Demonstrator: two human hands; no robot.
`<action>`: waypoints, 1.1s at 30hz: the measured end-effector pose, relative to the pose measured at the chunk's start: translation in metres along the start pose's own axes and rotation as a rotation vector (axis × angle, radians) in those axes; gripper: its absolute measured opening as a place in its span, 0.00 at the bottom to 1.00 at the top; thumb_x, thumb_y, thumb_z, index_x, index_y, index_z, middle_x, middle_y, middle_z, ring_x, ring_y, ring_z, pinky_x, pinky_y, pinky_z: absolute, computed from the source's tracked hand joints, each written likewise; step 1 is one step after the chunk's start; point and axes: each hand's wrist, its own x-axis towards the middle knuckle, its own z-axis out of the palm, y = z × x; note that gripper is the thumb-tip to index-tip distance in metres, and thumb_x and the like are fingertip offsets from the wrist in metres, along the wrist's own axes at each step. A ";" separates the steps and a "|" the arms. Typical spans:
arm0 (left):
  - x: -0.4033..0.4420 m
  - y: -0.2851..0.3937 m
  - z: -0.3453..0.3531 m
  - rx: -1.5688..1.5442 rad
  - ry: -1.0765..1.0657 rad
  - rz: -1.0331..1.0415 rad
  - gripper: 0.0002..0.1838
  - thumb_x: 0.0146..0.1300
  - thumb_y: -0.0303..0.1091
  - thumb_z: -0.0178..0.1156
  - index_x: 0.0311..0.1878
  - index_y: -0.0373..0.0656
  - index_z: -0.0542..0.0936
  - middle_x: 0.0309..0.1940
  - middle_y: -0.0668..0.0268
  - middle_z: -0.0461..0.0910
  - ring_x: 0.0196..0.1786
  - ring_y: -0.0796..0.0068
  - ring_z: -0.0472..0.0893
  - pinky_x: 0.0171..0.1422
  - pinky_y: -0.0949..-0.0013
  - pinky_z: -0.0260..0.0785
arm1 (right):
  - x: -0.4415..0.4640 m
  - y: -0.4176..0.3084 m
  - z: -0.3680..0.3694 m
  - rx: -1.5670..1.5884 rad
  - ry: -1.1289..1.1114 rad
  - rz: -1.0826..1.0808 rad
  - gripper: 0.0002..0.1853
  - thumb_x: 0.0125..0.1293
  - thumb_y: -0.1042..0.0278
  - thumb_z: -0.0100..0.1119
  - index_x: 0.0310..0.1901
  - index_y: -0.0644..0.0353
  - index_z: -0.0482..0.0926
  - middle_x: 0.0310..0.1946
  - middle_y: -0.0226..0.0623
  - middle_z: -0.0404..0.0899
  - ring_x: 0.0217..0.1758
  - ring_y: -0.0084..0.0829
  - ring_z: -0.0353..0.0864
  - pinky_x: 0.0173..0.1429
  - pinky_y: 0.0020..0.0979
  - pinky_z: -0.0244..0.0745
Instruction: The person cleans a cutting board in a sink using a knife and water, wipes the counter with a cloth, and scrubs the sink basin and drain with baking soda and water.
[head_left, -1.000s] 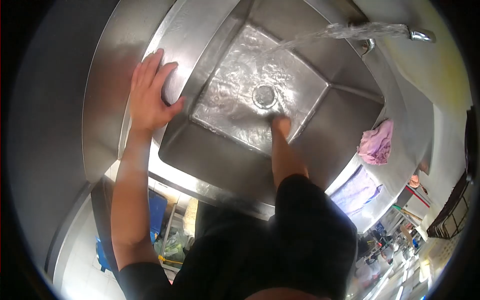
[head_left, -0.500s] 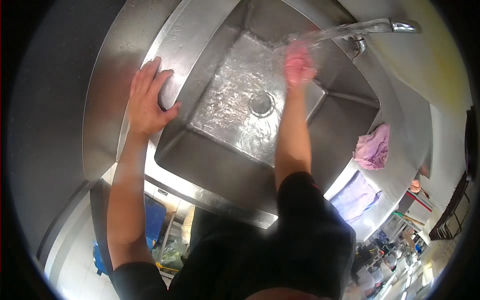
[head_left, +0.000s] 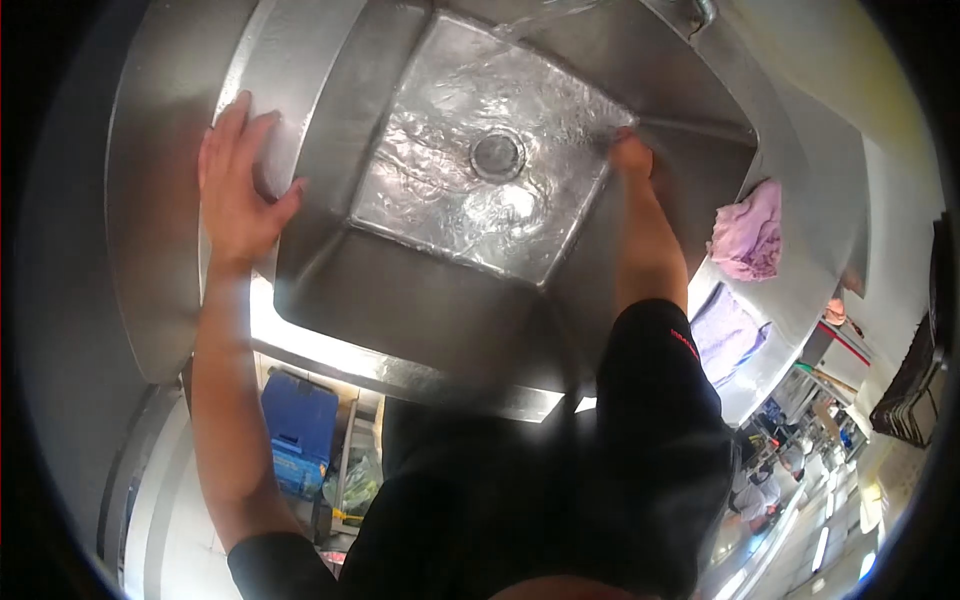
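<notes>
My left hand (head_left: 240, 190) lies with its fingers spread on the metal rim (head_left: 290, 100) at the left of the sink. My right hand (head_left: 631, 152) is down inside the steel sink (head_left: 420, 290), near the right corner of its bottom. Its fingers are blurred and mostly hidden, so what they hold cannot be made out. Shallow rippling water (head_left: 430, 170) covers the sink bottom around a round drain (head_left: 497, 157). A stream of water (head_left: 555, 14) enters at the top edge of the view.
A pink cloth (head_left: 748, 232) and a lilac cloth (head_left: 727, 335) lie on the right-hand ledge. Below the sink stand a blue container (head_left: 300, 430) and a bag of greens (head_left: 358, 485). A dark wire rack (head_left: 908, 395) is at the far right. People are in the background, lower right.
My right hand first rose from near the drain into the water stream, then moved down to the right side of the sink. My left hand stays on the rim. The view has shifted.
</notes>
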 end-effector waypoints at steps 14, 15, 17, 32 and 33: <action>-0.006 0.001 0.007 0.041 0.059 0.001 0.40 0.40 0.44 0.72 0.63 0.51 0.74 0.73 0.57 0.65 0.75 0.52 0.62 0.80 0.47 0.47 | -0.236 -0.034 0.181 -0.050 -0.895 -0.825 0.22 0.73 0.54 0.50 0.61 0.59 0.75 0.59 0.49 0.75 0.58 0.46 0.76 0.64 0.47 0.69; -0.006 0.006 0.004 0.081 0.048 -0.062 0.43 0.34 0.44 0.73 0.61 0.49 0.74 0.72 0.52 0.65 0.75 0.49 0.61 0.80 0.45 0.47 | -0.249 -0.049 0.173 0.051 -0.969 -0.712 0.25 0.73 0.51 0.50 0.63 0.59 0.71 0.62 0.48 0.71 0.62 0.46 0.72 0.67 0.46 0.66; -0.005 0.011 0.001 0.071 0.035 -0.083 0.43 0.34 0.44 0.72 0.61 0.49 0.74 0.72 0.53 0.65 0.75 0.49 0.61 0.80 0.45 0.47 | -0.284 -0.094 0.144 0.346 -1.081 -0.432 0.31 0.73 0.45 0.49 0.68 0.59 0.65 0.68 0.47 0.63 0.69 0.46 0.64 0.72 0.44 0.59; -0.014 0.003 0.008 0.043 0.082 -0.064 0.42 0.37 0.40 0.72 0.63 0.51 0.72 0.73 0.55 0.64 0.76 0.52 0.60 0.82 0.48 0.44 | -0.362 -0.064 0.035 0.544 -1.043 0.420 0.35 0.74 0.37 0.44 0.70 0.58 0.63 0.64 0.54 0.70 0.65 0.44 0.71 0.64 0.45 0.68; -0.012 0.002 0.008 0.041 0.093 -0.060 0.42 0.37 0.40 0.72 0.63 0.51 0.72 0.73 0.55 0.64 0.76 0.52 0.60 0.82 0.48 0.44 | -0.338 -0.052 0.068 0.435 -1.126 0.475 0.32 0.74 0.38 0.42 0.64 0.59 0.69 0.57 0.56 0.75 0.57 0.43 0.77 0.57 0.44 0.73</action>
